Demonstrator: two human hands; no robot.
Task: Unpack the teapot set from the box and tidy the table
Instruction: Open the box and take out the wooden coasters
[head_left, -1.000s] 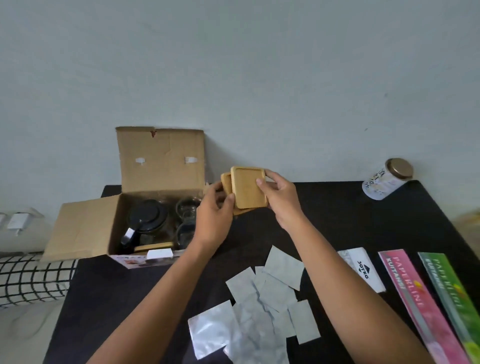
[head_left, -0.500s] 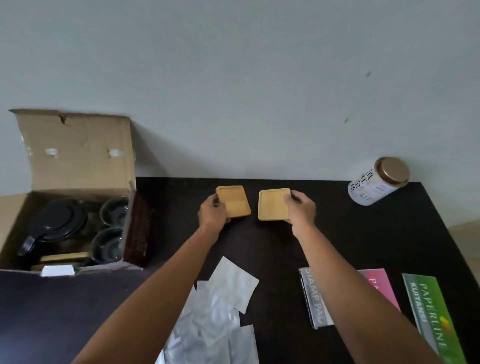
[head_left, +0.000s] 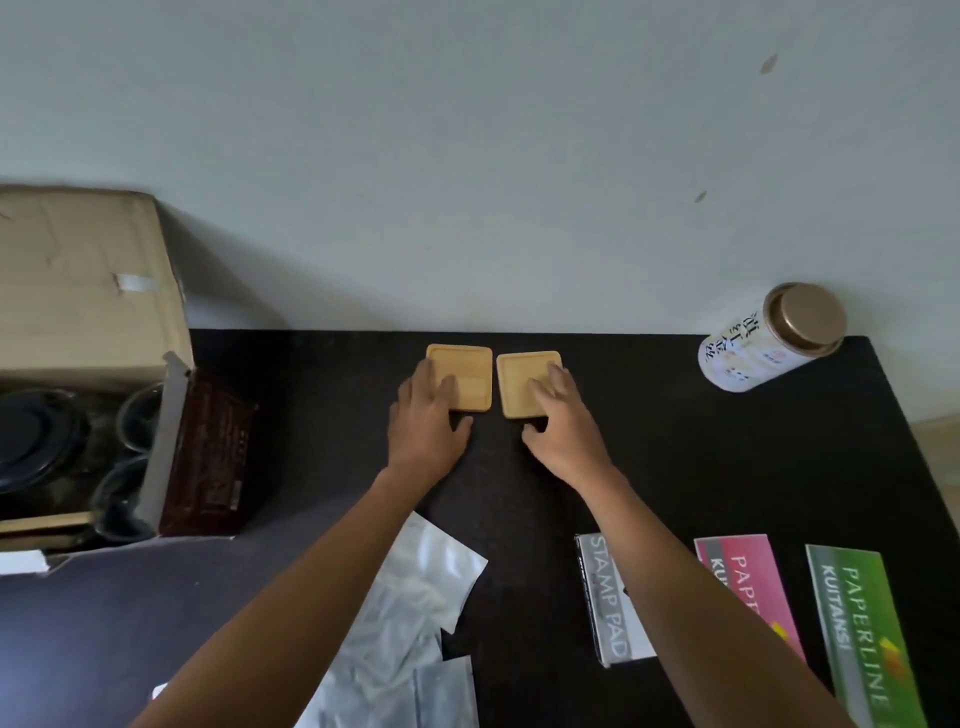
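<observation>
Now | coasters flat, side by side | left hand, right hand grip flat-fingered atop

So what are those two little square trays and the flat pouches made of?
The two square trays look like pale wood, perhaps bamboo: matte tan with raised rims. The flat pouches look like silvery foil or metallised plastic: shiny, crinkled.

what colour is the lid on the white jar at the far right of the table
Bronze-brown, metallic-looking. The lid tops the white printed jar, seen in the head view.
</observation>
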